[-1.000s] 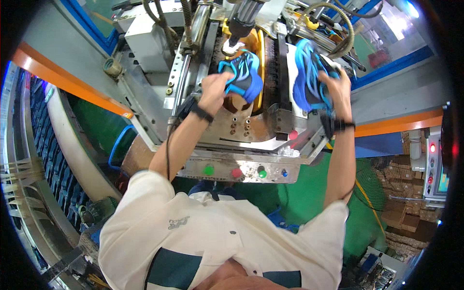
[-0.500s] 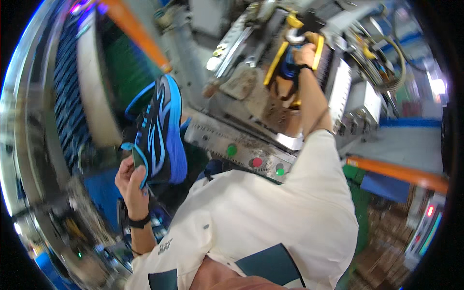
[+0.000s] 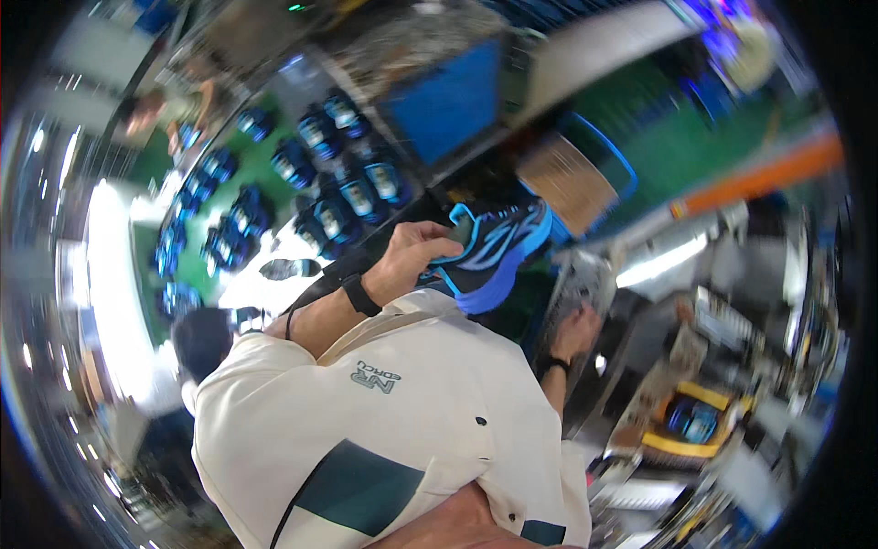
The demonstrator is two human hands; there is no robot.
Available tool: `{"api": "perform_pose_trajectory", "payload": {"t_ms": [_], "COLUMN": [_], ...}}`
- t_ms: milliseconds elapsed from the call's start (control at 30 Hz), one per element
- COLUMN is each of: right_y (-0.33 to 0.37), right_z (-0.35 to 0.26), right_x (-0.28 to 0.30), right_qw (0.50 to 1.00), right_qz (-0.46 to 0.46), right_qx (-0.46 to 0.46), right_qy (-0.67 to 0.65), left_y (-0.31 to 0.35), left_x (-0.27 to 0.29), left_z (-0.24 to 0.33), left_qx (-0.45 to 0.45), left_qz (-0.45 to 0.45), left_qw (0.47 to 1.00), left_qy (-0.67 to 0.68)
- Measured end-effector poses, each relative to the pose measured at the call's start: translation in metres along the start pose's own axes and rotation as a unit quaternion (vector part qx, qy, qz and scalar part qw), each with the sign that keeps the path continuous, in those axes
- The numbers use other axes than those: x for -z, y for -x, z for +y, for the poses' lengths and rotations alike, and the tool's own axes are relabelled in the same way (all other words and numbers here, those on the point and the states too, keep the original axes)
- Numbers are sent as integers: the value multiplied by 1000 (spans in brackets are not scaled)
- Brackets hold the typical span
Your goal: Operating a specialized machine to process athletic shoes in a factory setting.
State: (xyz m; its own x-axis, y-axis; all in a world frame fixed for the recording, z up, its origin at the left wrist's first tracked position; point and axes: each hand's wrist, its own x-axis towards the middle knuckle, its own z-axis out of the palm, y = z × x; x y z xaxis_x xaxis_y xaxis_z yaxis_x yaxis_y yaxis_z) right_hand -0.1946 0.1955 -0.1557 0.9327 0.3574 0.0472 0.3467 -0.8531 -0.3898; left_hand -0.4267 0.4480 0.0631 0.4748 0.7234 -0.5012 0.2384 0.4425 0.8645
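Observation:
My left hand [image 3: 416, 254] is closed on a running shoe [image 3: 498, 252], pinching it by the collar at the heel. The shoe is black with light-blue trim and a blue-violet sole, and is held with its toe toward the right. My right hand [image 3: 576, 333] is at the grey control panel [image 3: 572, 293] of the machine, holding nothing that I can see; its fingers are somewhat blurred and look extended onto the panel. Behind that hand, a second blue and dark shoe [image 3: 692, 419] sits between the yellow clamps [image 3: 688, 446] of the machine.
To the left, many dark-blue shoes [image 3: 334, 215] stand in rows, with a loose sole [image 3: 290, 268] near them. A person [image 3: 187, 114] works beyond. A blue panel [image 3: 448, 105], a brown board [image 3: 567, 183] and an orange bar [image 3: 759, 177] lie ahead.
The view has swung to the left, bringing the rows of shoes in. My right hand has left the clamped shoe and come to the control panel. My left hand keeps hold of its shoe.

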Motion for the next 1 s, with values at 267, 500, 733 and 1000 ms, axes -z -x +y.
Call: {"api": "perform_pose_trajectory", "payload": {"t_ms": [267,500,733,1000], "right_y": [-28,-168,-198,-141], "right_z": [-5,-224,-604,-996], "right_x": [2,85,198,154], "right_qw": [992,936,825,473], "right_qz": [62,159,142,215], "right_qx": [108,232,499,854], "right_qy": [-21,-210,-222,24], "left_y": [30,-39,-154,-228], "left_x": [148,355,577,565], "left_z": [-4,-33,-120,-195], "left_qx": [-1,-92,-22,32], "left_qz": [227,404,611,547], "left_qw": [965,895,772,830], "left_qy": [129,163,-175,-103]}}
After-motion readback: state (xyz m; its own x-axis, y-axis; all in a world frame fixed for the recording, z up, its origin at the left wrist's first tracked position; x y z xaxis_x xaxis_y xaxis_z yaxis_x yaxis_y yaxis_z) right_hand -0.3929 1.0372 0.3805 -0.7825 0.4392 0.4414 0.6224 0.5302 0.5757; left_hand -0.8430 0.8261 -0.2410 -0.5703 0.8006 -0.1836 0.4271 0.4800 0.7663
